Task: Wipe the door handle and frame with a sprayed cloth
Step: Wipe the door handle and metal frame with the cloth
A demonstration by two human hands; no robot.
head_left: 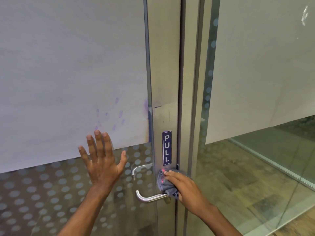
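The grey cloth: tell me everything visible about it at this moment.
The grey cloth is a soft, bunched-up fabric, crumpled into folds rather than spread flat. The right hand presses it against the metal door frame, just below the blue PULL sticker and above the base of the lever handle, where its lower folds hang. Two small pinkish spots show on it. Whether it is damp cannot be told.

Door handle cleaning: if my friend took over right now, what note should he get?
Left hand: open, fingers spread, flat against the glass door, holding nothing.
Right hand: pressing the grey cloth on the metal frame, just above the handle base and below the PULL sticker.
Done: cannot tell how much is wiped.
Left: probably the lever itself and the frame higher up; purple smudges show on the paper nearby.
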